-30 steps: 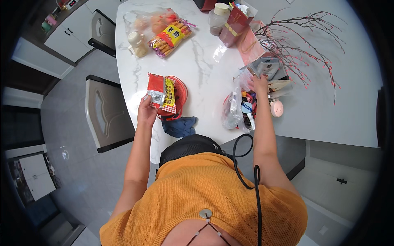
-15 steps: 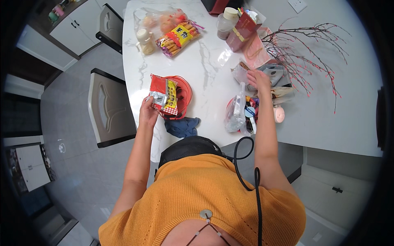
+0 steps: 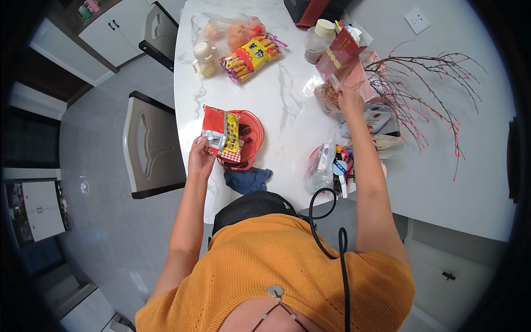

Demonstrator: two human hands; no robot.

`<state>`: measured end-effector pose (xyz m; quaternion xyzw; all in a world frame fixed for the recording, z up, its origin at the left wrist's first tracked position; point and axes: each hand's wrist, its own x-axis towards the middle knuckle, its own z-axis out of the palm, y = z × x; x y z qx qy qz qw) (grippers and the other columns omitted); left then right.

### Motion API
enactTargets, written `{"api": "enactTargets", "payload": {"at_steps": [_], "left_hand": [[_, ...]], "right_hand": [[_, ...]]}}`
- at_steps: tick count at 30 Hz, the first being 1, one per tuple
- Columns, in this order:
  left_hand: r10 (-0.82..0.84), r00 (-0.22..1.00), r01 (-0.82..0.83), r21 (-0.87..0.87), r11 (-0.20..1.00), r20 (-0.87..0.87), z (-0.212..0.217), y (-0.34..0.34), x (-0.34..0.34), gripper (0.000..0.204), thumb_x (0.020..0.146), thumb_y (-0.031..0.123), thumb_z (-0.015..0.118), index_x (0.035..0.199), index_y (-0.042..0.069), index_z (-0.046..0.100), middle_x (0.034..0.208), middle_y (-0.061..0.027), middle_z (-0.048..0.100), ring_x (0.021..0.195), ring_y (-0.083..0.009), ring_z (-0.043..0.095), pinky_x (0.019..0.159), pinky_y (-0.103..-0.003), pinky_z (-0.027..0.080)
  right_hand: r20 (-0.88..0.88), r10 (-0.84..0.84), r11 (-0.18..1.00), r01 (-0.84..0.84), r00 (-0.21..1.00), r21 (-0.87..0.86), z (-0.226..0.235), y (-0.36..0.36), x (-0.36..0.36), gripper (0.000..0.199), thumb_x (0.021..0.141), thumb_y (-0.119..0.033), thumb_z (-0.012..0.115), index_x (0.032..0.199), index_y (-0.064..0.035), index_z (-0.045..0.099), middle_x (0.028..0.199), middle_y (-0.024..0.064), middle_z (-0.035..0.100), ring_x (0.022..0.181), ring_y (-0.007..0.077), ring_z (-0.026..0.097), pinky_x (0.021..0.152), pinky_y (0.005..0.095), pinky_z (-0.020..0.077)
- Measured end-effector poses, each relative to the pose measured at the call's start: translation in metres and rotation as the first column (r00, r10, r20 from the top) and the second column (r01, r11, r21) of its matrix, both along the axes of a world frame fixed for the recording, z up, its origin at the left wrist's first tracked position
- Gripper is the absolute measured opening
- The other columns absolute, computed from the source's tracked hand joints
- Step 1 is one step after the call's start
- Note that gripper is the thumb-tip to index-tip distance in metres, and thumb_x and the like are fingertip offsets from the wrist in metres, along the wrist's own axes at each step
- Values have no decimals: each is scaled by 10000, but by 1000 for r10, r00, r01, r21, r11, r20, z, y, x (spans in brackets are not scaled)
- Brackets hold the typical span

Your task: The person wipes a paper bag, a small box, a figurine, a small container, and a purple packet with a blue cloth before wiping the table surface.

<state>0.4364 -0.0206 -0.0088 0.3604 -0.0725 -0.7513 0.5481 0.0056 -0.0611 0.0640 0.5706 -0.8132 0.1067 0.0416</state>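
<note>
My left hand [image 3: 201,159] is closed on the lower left edge of a red, yellow and silver snack bag [image 3: 219,131]. This bag lies tilted over the left part of a red plastic basket [image 3: 255,130], which holds a few dark pieces. On the right, my right hand [image 3: 352,102] pinches the top of a clear plastic bag [image 3: 327,98] with brown bits inside. It is beside a pink paper bag [image 3: 371,60] and a dark red box [image 3: 343,52]. A dark blue cloth [image 3: 247,180] lies just below the basket.
Farther back are a bag of stick snacks [image 3: 251,58], a cream bottle [image 3: 204,60], a bag of fruit [image 3: 232,33] and a lidded jar [image 3: 319,41]. Red-budded branches [image 3: 431,83] spread on the right. A basket of small items [image 3: 338,166] and crumpled clear plastic [image 3: 321,169] sit near the front edge.
My right hand has moved farther from me and now grips the clear bag of brown bits near the pink paper bag. My left hand still holds the snack bag. The whole view has shifted slightly.
</note>
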Motion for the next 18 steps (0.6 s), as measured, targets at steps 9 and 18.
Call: {"api": "enactTargets", "payload": {"at_steps": [9,18], "left_hand": [[-75,996,76,25,997,-49,-4,-6,-37,243,823,74,506,1060,54,455,1041,-94,548,961,-225,543,815,-386,467],[-201,976,203,11,979,-87,-5,-16,-73,288,816,67,508,1099,61,459,1062,-79,551,973,-213,546,841,-363,454]], "right_hand": [[9,-10,999,10,1000,45,-5,-10,-13,161,773,-161,527,881,-206,636,771,139,616,739,326,592,654,412,465],[-152,-12,992,-8,988,-127,-11,-11,-30,212,783,-69,457,947,-75,592,958,150,577,867,312,563,712,394,457]]}}
